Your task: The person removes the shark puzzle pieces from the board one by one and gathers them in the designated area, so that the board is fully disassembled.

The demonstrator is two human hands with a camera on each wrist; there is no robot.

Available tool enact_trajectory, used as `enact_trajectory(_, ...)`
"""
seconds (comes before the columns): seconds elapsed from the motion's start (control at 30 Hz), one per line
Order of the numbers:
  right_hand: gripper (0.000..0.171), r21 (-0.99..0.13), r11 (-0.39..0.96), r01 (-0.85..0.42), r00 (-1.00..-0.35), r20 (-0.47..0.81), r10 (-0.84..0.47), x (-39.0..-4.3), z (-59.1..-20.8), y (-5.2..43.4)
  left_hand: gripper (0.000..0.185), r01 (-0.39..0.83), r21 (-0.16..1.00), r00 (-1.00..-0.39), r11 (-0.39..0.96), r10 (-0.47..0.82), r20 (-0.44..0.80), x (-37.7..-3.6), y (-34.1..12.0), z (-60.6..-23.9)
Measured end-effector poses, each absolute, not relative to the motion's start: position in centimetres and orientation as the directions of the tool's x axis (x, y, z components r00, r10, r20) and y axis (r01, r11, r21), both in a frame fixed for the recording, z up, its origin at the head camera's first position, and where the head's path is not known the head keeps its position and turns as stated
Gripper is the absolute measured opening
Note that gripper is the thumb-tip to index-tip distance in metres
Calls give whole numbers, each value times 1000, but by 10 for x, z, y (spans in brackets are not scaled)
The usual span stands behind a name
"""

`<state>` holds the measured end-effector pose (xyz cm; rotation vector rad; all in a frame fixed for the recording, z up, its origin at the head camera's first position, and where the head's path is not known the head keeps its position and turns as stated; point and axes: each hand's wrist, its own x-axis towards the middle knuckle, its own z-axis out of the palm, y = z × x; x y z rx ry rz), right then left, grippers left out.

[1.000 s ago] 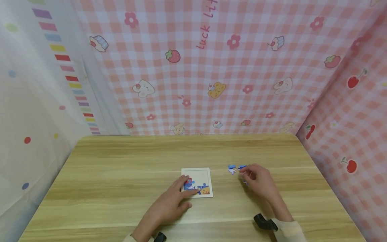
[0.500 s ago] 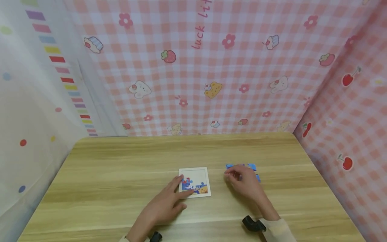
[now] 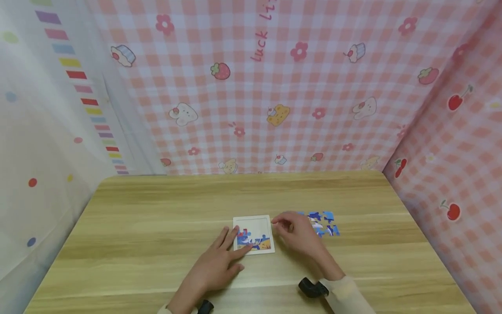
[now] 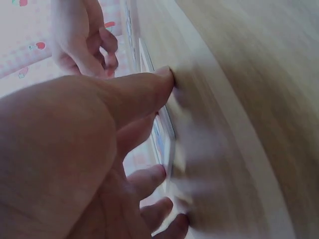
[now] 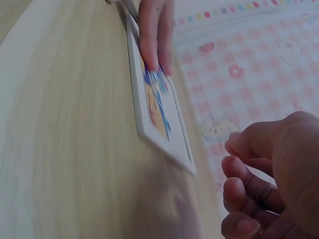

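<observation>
Rests the left hand [image 3: 215, 264], spread and fairly straight-fingered, across the near left part of the puzzle board [image 3: 256, 225]. Holds the right hand [image 3: 300, 235] curled, just right of the board; cannot tell whether gripping anything. Shows loose pieces [image 3: 318, 226] farther right of the board, on the table [image 3: 157, 209].

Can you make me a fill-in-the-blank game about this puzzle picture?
1. The person's ____ hand rests partly on the puzzle tray.
2. As the person sees it, the loose puzzle pieces lie on the tray's ____ side.
3. The checked cloth behind the table is white and ____.
4. The tray's rim is coloured ____.

Missing words: left; right; pink; white.
</observation>
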<state>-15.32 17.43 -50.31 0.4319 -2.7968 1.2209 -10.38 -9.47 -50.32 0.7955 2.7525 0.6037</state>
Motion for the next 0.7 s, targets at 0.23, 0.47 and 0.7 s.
enact_trajectory(0.23,11,-743,605,-288,-947,129,-293,-155,-503,153,52,480,429,-831,766,553,-57,-102,-90,-497)
enact_trajectory(0.47,15,-745,581,-328,-924,126,-360,-159,-512,130,54,481,426,-826,766,559,-71,-106,-89,-499)
enact_trajectory(0.7,17,-684,645,-342,-929,140,-344,-158,-523,109,52,454,436,-841,777,536,-79,-105,-98,-501)
